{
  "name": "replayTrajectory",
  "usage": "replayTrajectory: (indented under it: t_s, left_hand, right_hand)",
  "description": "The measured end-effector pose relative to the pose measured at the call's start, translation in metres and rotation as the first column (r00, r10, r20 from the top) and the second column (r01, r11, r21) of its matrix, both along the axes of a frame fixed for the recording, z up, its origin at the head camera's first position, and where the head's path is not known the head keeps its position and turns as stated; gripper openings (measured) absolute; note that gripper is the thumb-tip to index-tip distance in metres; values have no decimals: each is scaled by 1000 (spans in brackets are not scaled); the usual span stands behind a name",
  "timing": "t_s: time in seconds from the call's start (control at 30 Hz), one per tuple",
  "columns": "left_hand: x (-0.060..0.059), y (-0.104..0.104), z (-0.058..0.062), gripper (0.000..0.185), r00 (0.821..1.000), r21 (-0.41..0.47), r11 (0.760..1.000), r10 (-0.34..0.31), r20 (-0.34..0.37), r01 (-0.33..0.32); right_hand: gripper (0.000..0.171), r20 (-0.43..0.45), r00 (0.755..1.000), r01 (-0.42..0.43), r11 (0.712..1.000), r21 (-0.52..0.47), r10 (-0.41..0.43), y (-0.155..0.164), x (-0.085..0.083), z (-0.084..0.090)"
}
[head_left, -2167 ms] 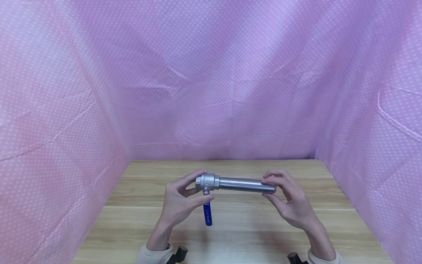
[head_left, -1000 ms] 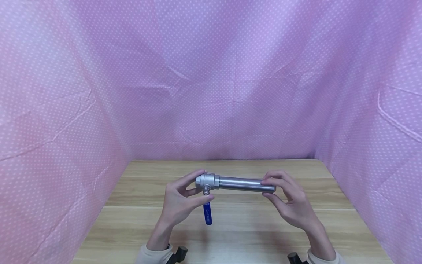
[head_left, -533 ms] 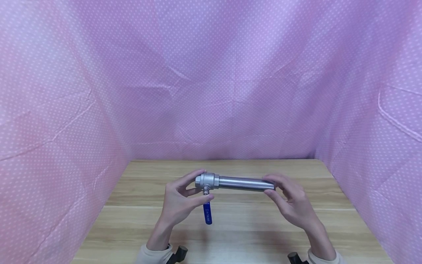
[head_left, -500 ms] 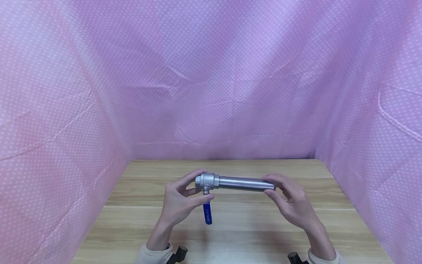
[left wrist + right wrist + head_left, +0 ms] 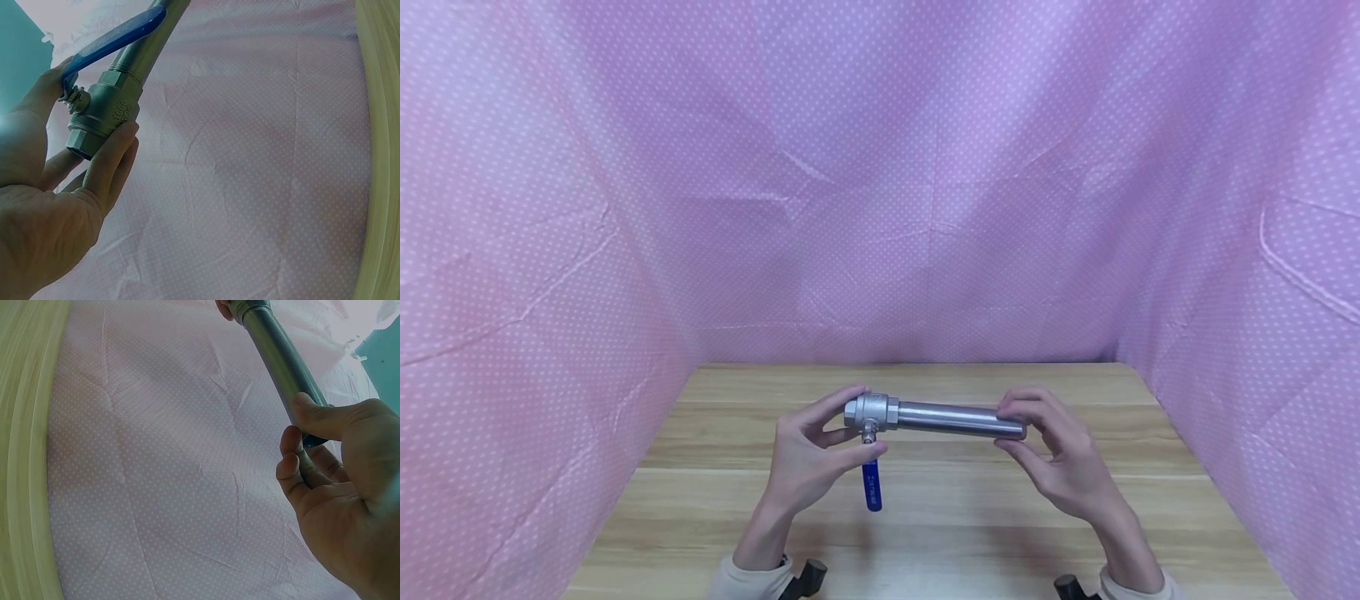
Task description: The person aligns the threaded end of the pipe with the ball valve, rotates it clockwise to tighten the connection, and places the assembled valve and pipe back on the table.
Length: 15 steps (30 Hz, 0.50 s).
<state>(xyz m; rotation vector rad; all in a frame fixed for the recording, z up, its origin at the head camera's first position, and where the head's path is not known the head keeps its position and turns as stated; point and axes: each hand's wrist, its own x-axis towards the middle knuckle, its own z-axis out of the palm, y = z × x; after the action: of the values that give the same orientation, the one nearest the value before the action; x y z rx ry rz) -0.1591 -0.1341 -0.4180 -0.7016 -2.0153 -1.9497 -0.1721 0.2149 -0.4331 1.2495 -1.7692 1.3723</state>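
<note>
A steel ball valve (image 5: 871, 413) with a blue lever handle (image 5: 872, 486) is joined to a steel pipe (image 5: 958, 419) and held level above the wooden table (image 5: 925, 517). My left hand (image 5: 811, 457) pinches the valve body (image 5: 103, 115) between thumb and fingers, and the blue handle (image 5: 115, 39) hangs down. My right hand (image 5: 1060, 458) grips the pipe's (image 5: 281, 369) right end with thumb and fingertips (image 5: 294, 472).
Pink dotted cloth (image 5: 880, 183) hangs behind the table and on both sides. Two dark wrist-camera mounts (image 5: 808, 577) show at the bottom edge, near my sleeves.
My right fingers rolled forward over the pipe's end half a second ago and are back under and around it now. The valve, the pipe and my left hand have stayed in place.
</note>
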Motion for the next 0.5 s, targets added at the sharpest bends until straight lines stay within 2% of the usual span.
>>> replayTrajectory:
  t_s: [0.27, 0.5]
  left_hand:
    - [0, 0, 0, 68, 1000, 2, 1000, -3, 3, 3]
    - [0, 0, 0, 68, 1000, -1, 1000, -4, -5, 4]
  right_hand:
    - [32, -38, 999, 17, 1000, -4, -18, -1, 0, 1]
    - [31, -51, 999, -2, 1000, -18, 1, -2, -1, 2]
